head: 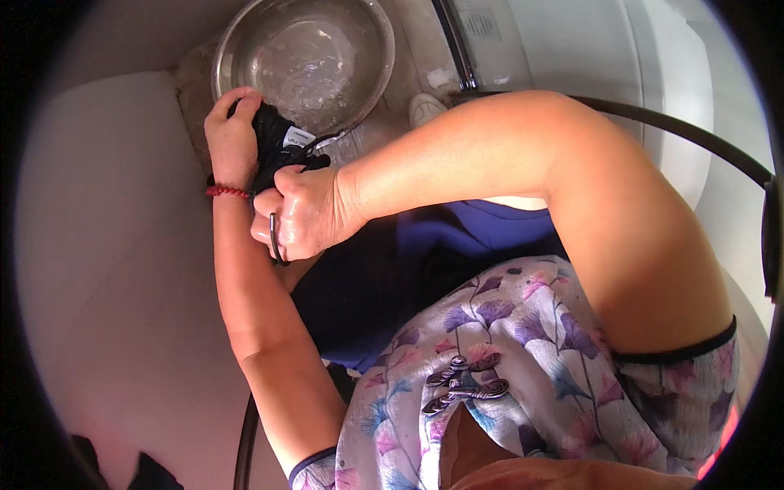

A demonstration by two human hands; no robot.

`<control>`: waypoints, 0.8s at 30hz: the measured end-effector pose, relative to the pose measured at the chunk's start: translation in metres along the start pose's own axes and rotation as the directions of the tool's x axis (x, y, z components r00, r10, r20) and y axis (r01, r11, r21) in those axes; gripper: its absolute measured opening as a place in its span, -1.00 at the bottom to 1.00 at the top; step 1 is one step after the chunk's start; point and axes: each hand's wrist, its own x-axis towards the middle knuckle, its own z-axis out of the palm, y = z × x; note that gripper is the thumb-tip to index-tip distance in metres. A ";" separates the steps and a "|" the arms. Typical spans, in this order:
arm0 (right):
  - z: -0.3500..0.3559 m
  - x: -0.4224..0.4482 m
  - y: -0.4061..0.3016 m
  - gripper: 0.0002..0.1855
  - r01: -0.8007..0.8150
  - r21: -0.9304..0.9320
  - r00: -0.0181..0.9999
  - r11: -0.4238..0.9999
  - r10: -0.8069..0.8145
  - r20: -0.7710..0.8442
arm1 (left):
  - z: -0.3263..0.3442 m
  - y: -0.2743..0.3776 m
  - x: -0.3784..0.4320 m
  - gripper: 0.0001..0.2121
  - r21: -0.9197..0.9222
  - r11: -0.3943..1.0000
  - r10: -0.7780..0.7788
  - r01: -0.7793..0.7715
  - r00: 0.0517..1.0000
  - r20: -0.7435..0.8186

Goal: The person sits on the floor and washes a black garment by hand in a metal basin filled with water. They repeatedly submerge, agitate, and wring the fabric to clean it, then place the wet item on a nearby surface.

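Note:
A wet black cloth point(269, 131) is gripped between my two hands at the near left edge of a metal basin point(372, 61). My left hand point(231, 131), with a red beaded bracelet point(226, 191) at its wrist, grasps the far end of the cloth. Closed in a fist on the near end, my right hand point(303, 211) looks wet. A dark cord point(274, 236) with a metal tip hangs out of this fist. On the cloth sits a white label point(299, 138) bearing writing. Rippled water point(312, 73) lies in the basin.
A pale wall point(116, 245) rises close on my left. The basin stands on a tiled floor point(422, 37). Part of a white shoe point(425, 109) shows right of the basin. Beyond it are a dark metal strip point(454, 46) and a curved dark rail point(674, 131).

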 end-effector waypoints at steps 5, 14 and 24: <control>0.002 0.021 0.018 -0.85 -0.070 0.115 0.991 0.991 0.082 -0.103 | -0.048 -0.032 0.001 -0.84 0.052 0.997 0.074 -0.062 0.961 -0.266; 0.026 -0.017 0.103 -0.76 -0.508 0.813 0.132 -0.285 0.907 0.400 | -0.016 -0.020 -0.070 -0.63 -0.565 0.816 -0.087 -0.125 0.939 -0.332; 0.002 0.022 0.087 -0.84 0.016 0.720 0.130 -0.693 0.716 0.686 | -0.050 -0.020 -0.135 -0.20 -0.878 0.466 -0.277 0.106 0.960 -0.031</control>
